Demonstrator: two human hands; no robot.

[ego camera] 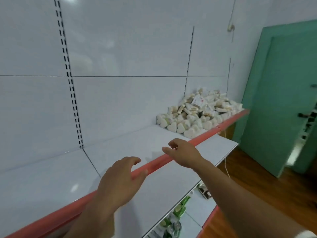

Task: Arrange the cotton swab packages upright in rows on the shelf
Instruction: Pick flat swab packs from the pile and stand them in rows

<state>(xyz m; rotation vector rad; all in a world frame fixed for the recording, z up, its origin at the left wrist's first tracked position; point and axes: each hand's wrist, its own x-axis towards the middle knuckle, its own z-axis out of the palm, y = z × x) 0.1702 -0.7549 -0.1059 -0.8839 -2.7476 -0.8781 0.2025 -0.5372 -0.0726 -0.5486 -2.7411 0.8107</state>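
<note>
A heap of cotton swab packages [197, 112] lies jumbled at the far right end of the white shelf [51, 177], against the back panel. Several at the front of the heap are heart-shaped white packs; those behind are flat packets. My left hand [120, 179] hovers over the shelf's red front edge [154, 164] with fingers loosely spread and holds nothing. My right hand [181, 153] reaches forward over the same edge, fingers relaxed and slightly curled, also holding nothing. Both hands are well short of the heap.
A white slotted back panel [120, 48] rises behind the shelf. A lower white shelf [171, 191] juts out beneath my arms, with green packages [180, 208] under it. A green door [283, 93] stands at the right over a wooden floor [257, 179].
</note>
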